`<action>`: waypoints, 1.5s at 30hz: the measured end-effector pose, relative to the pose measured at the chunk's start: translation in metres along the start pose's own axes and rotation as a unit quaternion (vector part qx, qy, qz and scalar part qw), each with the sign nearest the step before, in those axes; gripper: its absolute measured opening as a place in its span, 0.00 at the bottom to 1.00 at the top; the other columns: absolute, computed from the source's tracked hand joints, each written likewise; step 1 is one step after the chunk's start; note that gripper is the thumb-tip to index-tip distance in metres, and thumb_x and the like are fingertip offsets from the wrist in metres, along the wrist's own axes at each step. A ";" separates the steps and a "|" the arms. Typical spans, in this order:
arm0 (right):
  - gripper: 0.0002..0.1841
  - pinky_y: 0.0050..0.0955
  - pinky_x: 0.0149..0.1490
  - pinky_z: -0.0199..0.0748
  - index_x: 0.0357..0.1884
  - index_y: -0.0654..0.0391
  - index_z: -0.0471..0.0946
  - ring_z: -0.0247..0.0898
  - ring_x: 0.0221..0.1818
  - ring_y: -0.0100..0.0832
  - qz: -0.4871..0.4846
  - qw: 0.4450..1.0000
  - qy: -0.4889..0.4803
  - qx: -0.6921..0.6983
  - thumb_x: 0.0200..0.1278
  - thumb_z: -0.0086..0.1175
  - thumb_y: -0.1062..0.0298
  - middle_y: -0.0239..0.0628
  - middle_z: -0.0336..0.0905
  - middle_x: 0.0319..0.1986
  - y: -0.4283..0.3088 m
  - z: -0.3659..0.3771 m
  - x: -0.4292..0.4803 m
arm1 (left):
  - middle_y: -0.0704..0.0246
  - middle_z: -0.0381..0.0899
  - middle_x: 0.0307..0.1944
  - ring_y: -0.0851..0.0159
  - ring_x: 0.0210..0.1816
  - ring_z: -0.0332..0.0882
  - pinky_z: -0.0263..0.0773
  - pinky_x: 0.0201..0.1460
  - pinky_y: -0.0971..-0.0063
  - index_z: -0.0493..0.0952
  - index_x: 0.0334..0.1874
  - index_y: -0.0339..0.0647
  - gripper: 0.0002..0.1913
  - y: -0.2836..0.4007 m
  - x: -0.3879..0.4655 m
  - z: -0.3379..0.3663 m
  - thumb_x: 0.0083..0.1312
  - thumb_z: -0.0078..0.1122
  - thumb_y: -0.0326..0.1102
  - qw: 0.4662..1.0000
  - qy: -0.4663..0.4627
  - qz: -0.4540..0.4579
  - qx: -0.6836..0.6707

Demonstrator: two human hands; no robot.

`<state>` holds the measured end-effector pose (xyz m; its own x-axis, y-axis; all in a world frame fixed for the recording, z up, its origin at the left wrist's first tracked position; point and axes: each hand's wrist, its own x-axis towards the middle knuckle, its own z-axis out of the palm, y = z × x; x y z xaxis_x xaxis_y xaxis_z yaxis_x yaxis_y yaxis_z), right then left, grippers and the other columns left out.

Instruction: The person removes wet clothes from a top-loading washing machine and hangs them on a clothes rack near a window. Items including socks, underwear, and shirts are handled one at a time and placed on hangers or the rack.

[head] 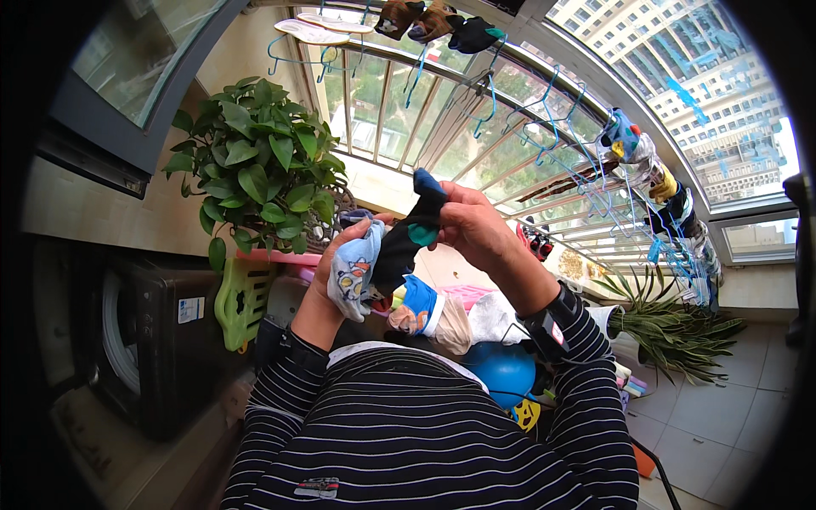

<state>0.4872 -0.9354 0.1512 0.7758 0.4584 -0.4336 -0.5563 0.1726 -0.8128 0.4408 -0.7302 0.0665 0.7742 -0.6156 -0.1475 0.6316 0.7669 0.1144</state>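
My left hand (pixel 330 261) is closed around a bunch of socks, among them a light blue sock (pixel 354 274) with a printed pattern. From the same bunch rises a black sock (pixel 396 254) with a green patch and a blue end. The fingers of my right hand (pixel 462 220) pinch that black sock near its upper end. Below my hands lie a blue printed cloth (pixel 417 305), a beige cloth (pixel 451 328) and a whitish-grey cloth (pixel 498 317). My right thumb is partly hidden by the sock and fingers.
Socks (pixel 472 34) and blue hangers (pixel 488 108) hang along the window railing. A leafy potted plant (pixel 255 166) stands ahead to the left, above a front-loading washing machine (pixel 191 338). A blue ball-like object (pixel 503 373) is near my waist; a spiky-leaved plant (pixel 663 319) stands at the right.
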 end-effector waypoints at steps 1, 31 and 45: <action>0.09 0.27 0.34 0.77 0.41 0.60 0.71 0.74 0.29 0.27 -0.016 0.999 0.019 0.020 0.58 0.45 0.75 0.35 0.76 0.31 0.000 0.001 -0.001 | 0.55 0.80 0.46 0.55 0.44 0.82 0.79 0.48 0.59 0.71 0.56 0.35 0.19 0.000 -0.001 0.000 0.71 0.42 0.41 0.999 0.034 0.003 -0.013; 0.12 0.18 0.43 0.73 0.49 0.63 0.76 0.73 0.35 0.21 -0.138 0.985 0.038 -0.099 0.69 0.48 0.69 0.34 0.78 0.37 -0.024 0.023 0.038 | 0.65 0.80 0.33 0.69 0.30 0.81 0.78 0.33 0.78 0.72 0.55 0.34 0.16 0.031 0.012 0.006 0.67 0.51 0.32 0.989 0.004 -0.014 0.144; 0.15 0.21 0.46 0.72 0.48 0.65 0.76 0.75 0.38 0.21 -0.059 0.997 0.037 0.023 0.64 0.56 0.66 0.33 0.79 0.38 -0.047 0.025 0.027 | 0.65 0.77 0.29 0.69 0.28 0.76 0.75 0.30 0.79 0.68 0.62 0.34 0.20 0.059 0.012 -0.016 0.69 0.47 0.34 0.993 -0.002 0.008 0.115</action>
<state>0.5273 -0.9095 0.1876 0.8554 0.3674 -0.3652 -0.4721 0.2628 -0.8415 0.4867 -0.6898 0.0553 0.7847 -0.6038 -0.1403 0.6111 0.7153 0.3391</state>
